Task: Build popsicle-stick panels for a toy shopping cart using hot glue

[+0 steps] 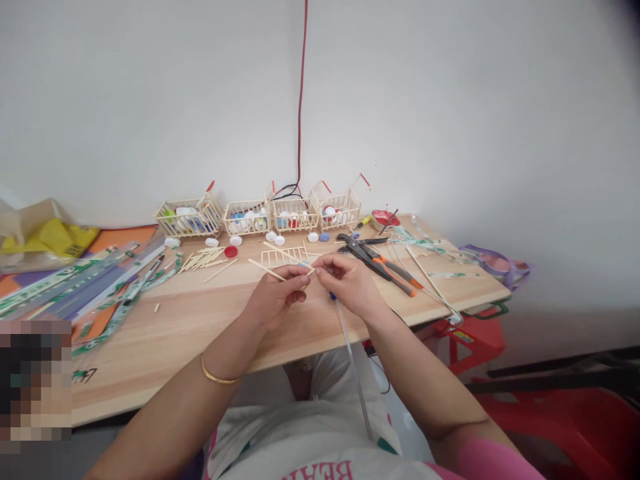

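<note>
Above the near edge of the pale wooden table (200, 333), the left hand (273, 297) pinches a thin, pale wooden stick (267, 270) that juts leftward, while the right hand (350, 283), fingertips closed, meets it at the stick's other end. Beyond them lie one flat stick lattice panel (284, 256) and a loose pile of cut sticks (203, 259). Along the table's far edge stand four small stick-built carts (260, 215) holding bottle caps.

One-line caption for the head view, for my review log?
Left hand and right hand pinch thin wooden sticks above a wooden table, before four stick baskets.
</note>
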Motion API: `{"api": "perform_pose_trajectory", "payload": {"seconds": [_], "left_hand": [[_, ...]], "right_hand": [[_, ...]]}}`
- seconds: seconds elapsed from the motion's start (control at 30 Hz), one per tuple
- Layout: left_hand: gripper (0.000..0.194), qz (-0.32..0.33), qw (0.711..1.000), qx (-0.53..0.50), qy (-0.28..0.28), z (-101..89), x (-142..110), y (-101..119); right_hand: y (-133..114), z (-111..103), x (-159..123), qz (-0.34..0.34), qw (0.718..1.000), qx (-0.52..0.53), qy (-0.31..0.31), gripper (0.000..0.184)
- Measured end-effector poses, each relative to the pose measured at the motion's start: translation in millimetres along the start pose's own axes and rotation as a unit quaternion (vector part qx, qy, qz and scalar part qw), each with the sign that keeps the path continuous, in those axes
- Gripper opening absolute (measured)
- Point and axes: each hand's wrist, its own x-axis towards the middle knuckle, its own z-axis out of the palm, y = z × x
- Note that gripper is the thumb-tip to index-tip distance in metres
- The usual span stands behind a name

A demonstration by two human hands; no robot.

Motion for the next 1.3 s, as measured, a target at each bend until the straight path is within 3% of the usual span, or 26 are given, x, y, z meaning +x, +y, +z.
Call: {"api": "perform_pose_trajectory", "payload": {"seconds": [0.2, 0.3, 0.43, 0.57, 0.67, 0.87, 1.07, 1.3], "left_hand": [[0.02, 0.002, 1.0, 0.021, 0.003, -2.9, 1.1, -0.2], [0.02, 0.001, 1.0, 0.018, 0.009, -6.6, 2.1, 0.9], [0.021, 0.0, 1.0, 0.002, 0.031, -11.3, 1.4, 5.3], [0.02, 0.01, 0.999, -0.012, 0.032, -11.7, 1.3, 6.8], [0.023, 0.001, 0.999, -0.01, 0.033, -9.1, 2.5, 5.1], [0.026, -0.023, 0.998, -0.015, 0.063, -8.1, 3.9, 6.2], [0.026, -0.023, 0.997, -0.012, 0.068, -9.4, 3.9, 6.7], [0.026, -0.022, 0.998, -0.007, 0.063, -9.4, 4.0, 4.8]], "right_hand": [[0.5, -0.1, -3.8, 0.004, 0.999, 0.001, -0.033, 0.019], [13.1, -11.8, -4.8, -0.02, 0.999, -0.024, -0.024, 0.027], [47.4, -61.8, -0.7, -0.018, 0.984, -0.176, 0.029, 0.025], [68.1, -125.5, 4.9, 0.075, 0.92, -0.384, 0.036, 0.022], [67.9, -149.5, 6.6, 0.147, 0.872, -0.465, 0.025, 0.024], [71.0, -148.0, 8.9, 0.129, 0.86, -0.492, -0.048, 0.02], [77.9, -147.3, 11.2, 0.11, 0.847, -0.516, -0.063, 0.022], [82.5, -126.2, 24.0, 0.092, 0.818, -0.563, -0.075, 0.029]]}}
